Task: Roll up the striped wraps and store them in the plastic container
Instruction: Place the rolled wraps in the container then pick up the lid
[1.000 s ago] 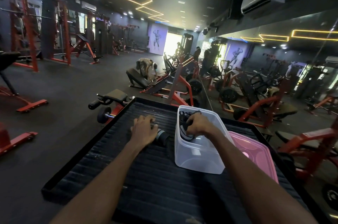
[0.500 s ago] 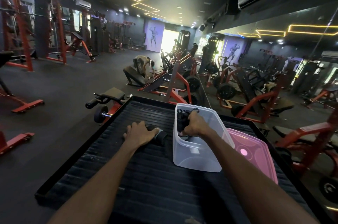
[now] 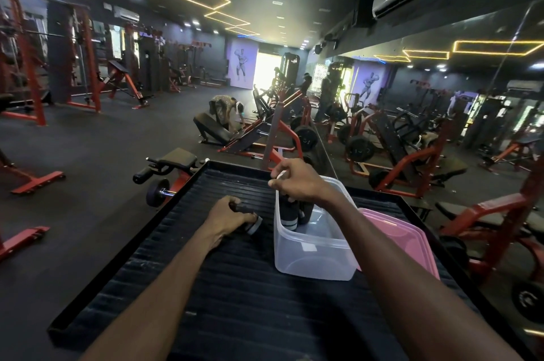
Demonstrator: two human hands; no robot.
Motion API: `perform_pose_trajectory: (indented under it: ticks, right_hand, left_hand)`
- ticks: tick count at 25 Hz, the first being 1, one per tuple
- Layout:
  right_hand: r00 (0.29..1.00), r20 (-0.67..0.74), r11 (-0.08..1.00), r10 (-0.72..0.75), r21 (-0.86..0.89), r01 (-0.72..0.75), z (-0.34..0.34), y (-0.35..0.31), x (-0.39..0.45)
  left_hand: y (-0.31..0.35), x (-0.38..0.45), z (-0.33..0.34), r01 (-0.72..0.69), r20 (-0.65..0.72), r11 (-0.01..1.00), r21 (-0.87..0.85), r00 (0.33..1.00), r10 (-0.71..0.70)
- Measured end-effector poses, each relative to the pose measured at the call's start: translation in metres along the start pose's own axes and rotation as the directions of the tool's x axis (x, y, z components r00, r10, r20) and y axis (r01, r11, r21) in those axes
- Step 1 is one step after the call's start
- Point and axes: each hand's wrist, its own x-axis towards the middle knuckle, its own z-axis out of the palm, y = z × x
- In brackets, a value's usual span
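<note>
A clear plastic container (image 3: pixel 312 254) stands on the black ribbed platform (image 3: pixel 235 301). My right hand (image 3: pixel 297 181) is raised over the container's far end and pinches the end of a dark striped wrap (image 3: pixel 290 214), which hangs down into the container. To the left, my left hand (image 3: pixel 228 217) rests on the platform with its fingers curled round a rolled dark wrap (image 3: pixel 253 223) that has a pale end. The upper part of the hanging wrap is hidden behind my right hand.
A pink lid (image 3: pixel 397 240) lies on the platform just right of the container. The platform has a raised rim (image 3: pixel 123 257). Red gym machines, a padded bench (image 3: pixel 173 161) and a mirror wall surround it. A person (image 3: pixel 226 113) bends over far off.
My right hand has risen out of the container, drawing a wrap upward by its end. My left hand stays on the rolled wrap on the platform.
</note>
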Motion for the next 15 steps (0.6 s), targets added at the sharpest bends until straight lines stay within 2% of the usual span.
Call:
perform_pose_trajectory:
  ticks: [3,7,10,12,15]
  right_hand:
    - [0.999,0.023,0.999,-0.034,0.015,0.033,0.011,0.003,-0.001]
    - [0.996,0.049,0.997,-0.072,0.012,0.071,0.013,0.0,-0.001]
    - [0.988,0.11,0.993,-0.11,-0.03,0.114,0.008,0.0,0.002]
    - [0.985,0.123,0.989,-0.123,-0.072,0.132,0.003,0.003,0.004]
    - [0.99,0.058,0.989,-0.131,-0.064,0.135,-0.008,0.01,0.001]
  left_hand:
    - [0.009,-0.006,-0.005,-0.109,-0.036,0.994,0.0,0.993,0.109]
    - [0.034,-0.015,-0.021,-0.294,-0.128,0.927,-0.233,0.954,0.271]
    - [0.055,-0.024,-0.024,-0.4,-0.116,0.847,-0.35,0.916,0.384]
    - [0.068,-0.032,-0.018,-0.434,-0.084,0.817,-0.379,0.896,0.437]
    - [0.081,-0.035,-0.001,-0.392,-0.063,0.814,-0.429,0.912,0.406]
